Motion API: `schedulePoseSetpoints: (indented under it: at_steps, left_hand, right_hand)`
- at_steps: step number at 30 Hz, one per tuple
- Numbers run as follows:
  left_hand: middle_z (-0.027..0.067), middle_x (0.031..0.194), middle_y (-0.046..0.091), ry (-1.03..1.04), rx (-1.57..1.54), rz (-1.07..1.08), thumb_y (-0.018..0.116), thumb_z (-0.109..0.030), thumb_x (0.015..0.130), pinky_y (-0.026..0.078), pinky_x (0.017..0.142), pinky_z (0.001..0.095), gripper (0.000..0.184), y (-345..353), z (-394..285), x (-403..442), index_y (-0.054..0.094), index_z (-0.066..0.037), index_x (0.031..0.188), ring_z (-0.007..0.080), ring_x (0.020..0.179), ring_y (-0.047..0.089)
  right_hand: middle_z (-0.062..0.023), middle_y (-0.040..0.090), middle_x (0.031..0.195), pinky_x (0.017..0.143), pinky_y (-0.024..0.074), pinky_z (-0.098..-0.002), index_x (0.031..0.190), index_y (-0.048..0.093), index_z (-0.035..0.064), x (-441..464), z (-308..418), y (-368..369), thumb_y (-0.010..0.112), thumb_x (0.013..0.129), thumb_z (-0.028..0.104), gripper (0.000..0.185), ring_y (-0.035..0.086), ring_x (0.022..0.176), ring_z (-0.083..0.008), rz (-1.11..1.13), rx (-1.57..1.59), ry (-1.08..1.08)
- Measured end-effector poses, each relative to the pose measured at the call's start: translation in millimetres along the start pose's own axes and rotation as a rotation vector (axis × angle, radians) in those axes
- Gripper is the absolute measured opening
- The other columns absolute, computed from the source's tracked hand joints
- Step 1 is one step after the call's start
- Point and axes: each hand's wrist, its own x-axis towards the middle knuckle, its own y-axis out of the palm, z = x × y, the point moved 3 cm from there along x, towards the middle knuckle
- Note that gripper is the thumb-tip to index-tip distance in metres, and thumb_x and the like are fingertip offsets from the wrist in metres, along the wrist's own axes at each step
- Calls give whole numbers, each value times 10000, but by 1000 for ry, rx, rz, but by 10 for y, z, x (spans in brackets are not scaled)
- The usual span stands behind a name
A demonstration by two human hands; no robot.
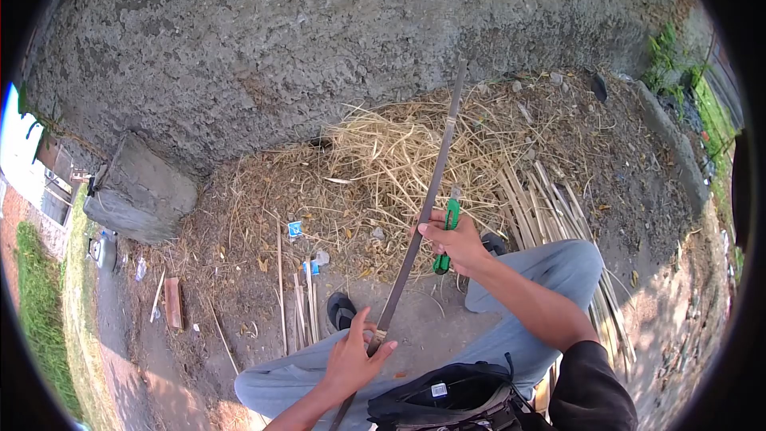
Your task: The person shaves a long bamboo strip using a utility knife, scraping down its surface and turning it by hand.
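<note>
A long dark bamboo strip (pixel 440 161) with pale node marks runs diagonally from my lap up towards the wall. My left hand (pixel 349 365) grips its lower part, thumb on one side and fingers on the other. Higher up, my right hand (pixel 461 246) pinches the same strip between thumb and fingers. That hand also holds a green utility knife (pixel 452 215), its blade end pointing away from me. The palm and some fingers of the right hand partly hide the knife's handle.
A heap of straw-like shavings (pixel 391 148) lies against the rough wall (pixel 319 40). Split bamboo strips (pixel 550 207) lie by my right knee, and several thinner ones (pixel 303 311) near my left foot. A concrete block (pixel 148 187) stands left; a black bag (pixel 439 395) rests at my lap.
</note>
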Motion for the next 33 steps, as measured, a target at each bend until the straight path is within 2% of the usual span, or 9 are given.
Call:
schedulePoseSetpoints:
  at_steps: [8,11,17,19,22,24,27,29,33]
  left_hand:
    - [169,1133,639,124,-572,148,640,-252,954,546,791,321,542,248,174,464,411,30,1357,199,959,657]
    - [147,1117,643,-79,-839,405,568,-169,991,560,732,318,420,349,306,527,433,16,1342,194,913,662]
    - [144,1113,650,-261,-1327,667,414,-348,1047,572,708,320,429,343,348,426,481,-13,1307,199,878,673]
    - [132,1025,633,-446,-1371,722,329,-409,1052,521,565,290,512,304,224,340,481,22,1283,200,707,644]
    - [55,853,567,-390,-1507,809,353,-361,1060,390,451,243,447,387,339,269,501,12,1258,110,527,492]
    - [23,797,515,-379,-1378,665,378,-340,1059,328,437,230,420,448,291,241,512,9,1251,80,501,414]
    - [-19,742,465,-394,-1224,447,445,-298,1048,268,422,209,357,382,168,255,544,-6,1228,40,485,338]
    - [-29,744,468,-419,-1200,366,486,-277,1038,269,422,201,322,353,191,281,564,-18,1212,30,495,341]
    - [-20,720,475,-459,-1220,224,535,-243,1016,274,422,204,281,362,314,352,582,-15,1172,38,483,354]
  right_hand:
    - [-109,699,1005,477,377,-210,1137,600,-23,45,-55,-21,610,930,32,215,436,534,-42,9,0,39]
    - [-113,695,1048,485,385,-209,1153,588,-11,52,-67,-29,582,948,38,211,429,535,-42,-4,4,59]
    - [-91,671,1079,513,388,-214,1211,562,15,169,-156,-157,552,965,42,247,422,558,-41,-16,101,66]
    - [-80,656,1084,523,385,-219,1235,551,33,212,-125,-175,535,972,41,264,419,573,-42,6,198,45]
    - [-68,648,1052,526,381,-223,1232,550,36,211,-35,-152,524,985,73,251,425,579,-49,10,205,32]
    - [-62,641,1023,525,377,-223,1233,543,34,223,-27,-114,528,989,96,253,430,584,-47,23,203,25]
    - [-63,618,983,532,398,-277,1241,509,15,190,-170,-154,532,998,181,294,453,592,-75,-134,-327,53]
    - [-63,569,915,612,439,-350,1240,477,-4,62,-171,-59,537,998,252,357,494,667,-121,-178,-760,-309]
    - [-186,557,942,804,450,-389,1274,441,-41,-163,-254,63,475,1011,193,354,564,875,-310,14,-1022,-423]
